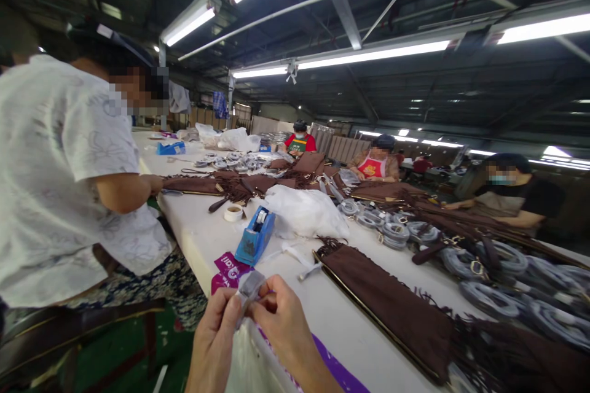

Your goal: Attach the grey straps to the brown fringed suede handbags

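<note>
Long white-topped table (332, 310), running away from the wearer, with a blue plastic tape dispenser (255, 236) as landmark. The table's left edge passes to the left of the dispenser, and a strip of white top shows between the two. Past that edge, left of the dispenser, a co-worker in a white patterned shirt (69, 166) leans over the table. To the right of the dispenser and nearer the wearer lies a long, flat, dark-brown fringed bag (391, 301) with a gold-coloured edge; more white top shows between it and the hands. Farther right, grey coiled straps (394, 233) bound this working space. A crumpled white plastic bag (304, 212) sits just beside the dispenser, on its right and far side.

The left hand (216, 325) and right hand (283, 316) are raised together on the wearer's side of the dispenser, forearms rising from below. The left thumb and bent fingers grip a small grey translucent wrapped piece (250, 285) from the left; the right thumb and forefinger pinch it from the right, the other fingers curled. A purple printed sheet (228, 267) lies between hands and dispenser. A round white tape roll (233, 214) rests left of the dispenser.
</note>
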`<state>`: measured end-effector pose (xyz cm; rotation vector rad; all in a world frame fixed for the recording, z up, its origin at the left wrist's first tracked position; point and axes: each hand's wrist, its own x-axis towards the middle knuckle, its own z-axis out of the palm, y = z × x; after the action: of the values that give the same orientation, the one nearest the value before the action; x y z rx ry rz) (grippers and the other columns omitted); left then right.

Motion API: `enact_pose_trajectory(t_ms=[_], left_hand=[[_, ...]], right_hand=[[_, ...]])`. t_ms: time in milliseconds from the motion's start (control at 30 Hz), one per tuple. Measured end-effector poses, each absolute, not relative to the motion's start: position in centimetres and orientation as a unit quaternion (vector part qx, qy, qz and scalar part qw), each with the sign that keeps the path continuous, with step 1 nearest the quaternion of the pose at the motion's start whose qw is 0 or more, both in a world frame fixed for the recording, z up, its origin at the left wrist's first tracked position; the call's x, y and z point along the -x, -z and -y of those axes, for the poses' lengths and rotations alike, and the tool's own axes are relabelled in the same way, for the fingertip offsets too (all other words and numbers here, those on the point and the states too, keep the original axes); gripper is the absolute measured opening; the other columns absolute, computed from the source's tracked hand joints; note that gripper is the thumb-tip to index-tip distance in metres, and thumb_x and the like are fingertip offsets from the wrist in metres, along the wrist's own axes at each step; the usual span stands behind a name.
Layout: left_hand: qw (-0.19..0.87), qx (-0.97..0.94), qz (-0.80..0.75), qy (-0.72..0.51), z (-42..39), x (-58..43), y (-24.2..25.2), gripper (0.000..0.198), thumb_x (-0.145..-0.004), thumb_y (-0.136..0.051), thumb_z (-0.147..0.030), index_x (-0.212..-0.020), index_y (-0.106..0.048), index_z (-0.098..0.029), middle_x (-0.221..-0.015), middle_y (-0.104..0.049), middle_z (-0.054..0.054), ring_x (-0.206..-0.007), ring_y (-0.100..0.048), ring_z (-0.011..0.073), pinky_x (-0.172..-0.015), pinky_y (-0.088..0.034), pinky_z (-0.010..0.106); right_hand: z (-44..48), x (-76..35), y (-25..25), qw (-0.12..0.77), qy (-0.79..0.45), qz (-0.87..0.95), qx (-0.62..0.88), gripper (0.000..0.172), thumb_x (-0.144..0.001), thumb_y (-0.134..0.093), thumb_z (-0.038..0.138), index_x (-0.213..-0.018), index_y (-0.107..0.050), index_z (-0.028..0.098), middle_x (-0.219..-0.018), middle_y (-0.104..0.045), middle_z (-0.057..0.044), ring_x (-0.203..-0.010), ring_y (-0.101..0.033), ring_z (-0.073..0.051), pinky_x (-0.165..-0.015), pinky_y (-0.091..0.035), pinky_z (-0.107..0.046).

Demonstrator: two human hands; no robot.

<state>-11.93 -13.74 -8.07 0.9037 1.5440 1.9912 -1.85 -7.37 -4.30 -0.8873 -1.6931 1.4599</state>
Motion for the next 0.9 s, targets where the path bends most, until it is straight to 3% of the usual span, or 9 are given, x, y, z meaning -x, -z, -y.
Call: enact_pose_trajectory(t_ms=[233, 367, 467, 600, 733, 833, 900], left_hand=[[0.061, -0.42, -0.62, -0.66, 13.9, 11.6, 8.0, 0.03, -0.083, -0.057, -0.05, -0.093, -0.068, -0.025, -0.09, -0.065, 0.003, -0.088, -0.06, 0.0237, -0.082, -0.047, 0.033], [-0.062, -0.481, -0.626, -0.61, 13.5, 11.7, 8.4, 0.024, -0.085, -0.056, -0.043, -0.099, -0.069, -0.027, -0.09, -0.067, 0.004, -0.09, -0.06, 0.0251, -0.084, -0.046, 0.038], [-0.147, -0.553, -0.618, -0.539, 13.2, 11.9, 8.6, 0.022, -0.084, -0.059, -0.035, -0.103, -0.069, -0.03, -0.088, -0.071, 0.003, -0.09, -0.06, 0.0253, -0.093, -0.038, 0.042], [-0.2, -0.592, -0.594, -0.507, 13.1, 11.0, 8.5, 0.029, -0.086, -0.055, -0.028, -0.11, -0.068, -0.035, -0.088, -0.073, 0.001, -0.093, -0.058, 0.0252, -0.105, -0.024, 0.047], [-0.079, -0.543, -0.594, -0.588, 13.2, 9.0, 8.3, 0.031, -0.09, -0.048, -0.035, -0.112, -0.069, -0.034, -0.102, -0.072, 0.004, -0.108, -0.054, 0.0281, -0.11, -0.019, 0.05], [0.124, -0.452, -0.565, -0.679, 13.2, 8.4, 8.0, 0.04, -0.089, -0.045, -0.044, -0.123, -0.061, -0.029, -0.105, -0.071, 0.007, -0.115, -0.053, 0.0288, -0.104, -0.033, 0.046], [0.266, -0.384, -0.511, -0.722, 13.1, 8.7, 7.7, 0.044, -0.086, -0.049, -0.044, -0.125, -0.056, -0.024, -0.098, -0.072, 0.008, -0.11, -0.058, 0.0284, -0.093, -0.044, 0.041]], right_hand=[[7.0, 1.0, 3.8, 0.376, -0.521, 0.67, 0.373, 0.016, -0.065, -0.071, 0.025, -0.059, -0.059, 0.017, -0.052, -0.05, 0.005, -0.053, -0.041, -0.01, -0.051, -0.031, -0.022], [7.6, 0.2, 3.7, 0.345, -0.632, 0.609, 0.333, 0.018, -0.067, -0.07, 0.033, -0.063, -0.064, 0.016, -0.049, -0.045, 0.006, -0.049, -0.035, -0.008, -0.047, -0.028, -0.02], [8.0, -0.4, 4.5, 0.289, -0.762, 0.473, 0.334, 0.031, -0.057, -0.077, 0.042, -0.068, -0.062, 0.018, -0.045, -0.033, 0.01, -0.041, -0.022, -0.005, -0.038, -0.014, -0.018], [8.1, -1.0, 5.9, 0.316, -0.808, 0.412, 0.277, 0.052, -0.055, -0.08, 0.06, -0.081, -0.064, 0.018, -0.047, -0.033, 0.011, -0.039, -0.019, -0.003, -0.036, -0.012, -0.016], [7.7, -1.6, 6.7, 0.358, -0.793, 0.427, 0.246, 0.055, -0.058, -0.081, 0.06, -0.089, -0.068, 0.017, -0.045, -0.03, 0.012, -0.04, -0.013, -0.002, -0.035, -0.009, -0.015], [7.3, -2.1, 7.1, 0.376, -0.796, 0.413, 0.234, 0.053, -0.056, -0.084, 0.056, -0.089, -0.069, 0.017, -0.051, -0.036, 0.01, -0.041, -0.015, -0.001, -0.034, -0.01, -0.014], [7.1, -2.4, 7.4, 0.389, -0.797, 0.402, 0.228, 0.05, -0.057, -0.085, 0.054, -0.088, -0.069, 0.017, -0.054, -0.037, 0.01, -0.042, -0.015, -0.001, -0.035, -0.011, -0.014]])
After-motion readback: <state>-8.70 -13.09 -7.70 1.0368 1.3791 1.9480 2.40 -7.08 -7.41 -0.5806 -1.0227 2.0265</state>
